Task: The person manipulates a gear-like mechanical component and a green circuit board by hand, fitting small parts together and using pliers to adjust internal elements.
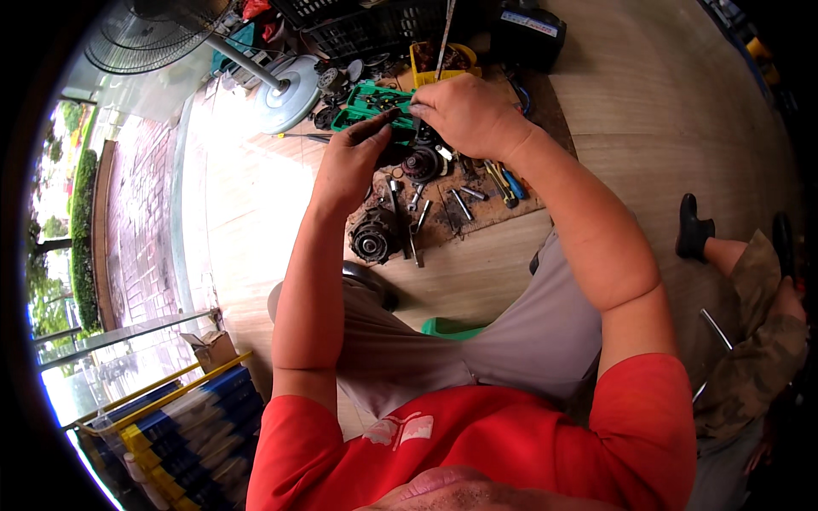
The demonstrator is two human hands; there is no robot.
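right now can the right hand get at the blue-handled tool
Probably yes: the blue-handled tool lies uncovered, nearer the body than the right hand, with nothing visible over it. That hand looks busy, though, and may have to free its fingers first.

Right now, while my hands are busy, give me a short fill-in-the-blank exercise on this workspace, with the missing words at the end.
1. The open case of tools is coloured ____.
2. The fan base stands to the ____ of that case.
3. The tray just beyond the right hand is coloured ____.
4. The tool lying closest to the right forearm has a ____ handle.

Missing words: green; left; yellow; blue.
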